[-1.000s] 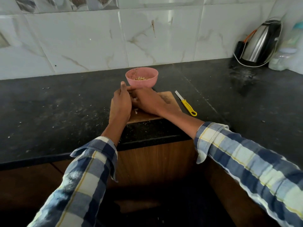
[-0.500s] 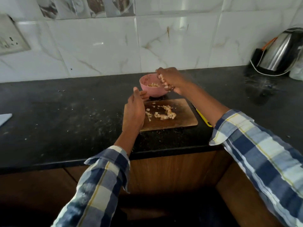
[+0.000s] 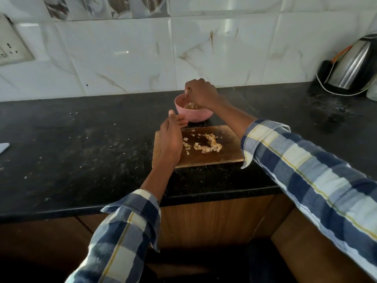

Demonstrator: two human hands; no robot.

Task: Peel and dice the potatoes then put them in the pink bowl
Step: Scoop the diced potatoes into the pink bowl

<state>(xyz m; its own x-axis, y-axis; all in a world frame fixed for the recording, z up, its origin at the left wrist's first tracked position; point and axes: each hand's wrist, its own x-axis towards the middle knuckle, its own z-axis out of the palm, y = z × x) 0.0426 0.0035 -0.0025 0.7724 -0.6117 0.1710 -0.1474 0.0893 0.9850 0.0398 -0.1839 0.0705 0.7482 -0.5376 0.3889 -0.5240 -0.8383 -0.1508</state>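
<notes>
The pink bowl (image 3: 196, 116) stands on the black counter just behind the wooden cutting board (image 3: 222, 156). My right hand (image 3: 201, 94) hangs over the bowl with its fingers bunched and pointing down into it, around diced potato (image 3: 190, 106) at the fingertips. More diced potato (image 3: 206, 145) lies scattered in a loose ring on the board. My left hand (image 3: 170, 142) stands on edge over the board's left side, fingers straight and together, with the fingertips close to the bowl's wall and nothing in it.
A steel electric kettle (image 3: 354, 66) sits at the back right against the tiled wall. A white object (image 3: 4, 147) pokes in at the left edge. A wall socket (image 3: 12, 50) is at upper left. Crumbs speckle the counter (image 3: 81, 152).
My right hand lifted a pinch of dice off the board and moved it over and down into the bowl. My left hand rose from the board and stays upright beside it.
</notes>
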